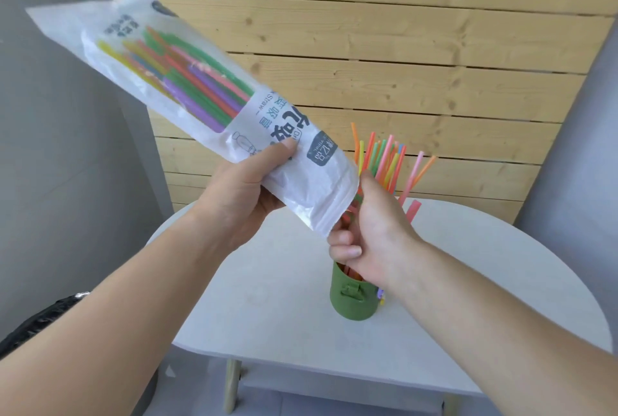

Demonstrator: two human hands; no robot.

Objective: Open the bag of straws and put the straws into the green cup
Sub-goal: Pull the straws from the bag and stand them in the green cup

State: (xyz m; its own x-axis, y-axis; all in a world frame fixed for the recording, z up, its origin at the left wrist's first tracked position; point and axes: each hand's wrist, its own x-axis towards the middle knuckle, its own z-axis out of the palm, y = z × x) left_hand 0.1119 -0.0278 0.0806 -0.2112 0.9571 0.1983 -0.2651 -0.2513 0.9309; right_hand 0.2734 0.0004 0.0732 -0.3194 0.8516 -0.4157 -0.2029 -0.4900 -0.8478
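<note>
My left hand (pixel 245 196) grips a white plastic bag of straws (pixel 187 104) near its lower part and holds it tilted, its open mouth pointing down to the right. Coloured straws still lie in the bag's upper end. My right hand (pixel 371 231) is at the bag's mouth, directly over the green cup (pixel 351 298), its fingers curled round a bundle of straws (pixel 384 161). The bundle's upper ends fan out behind the hand. The cup stands on the white table, with orange straw ends showing inside its rim.
The small rounded white table (pixel 267 298) has pale wooden legs and stands against a slatted wooden panel (pixel 368 48). A black plastic-lined bin (pixel 40 322) sits at the lower left. Grey walls flank both sides.
</note>
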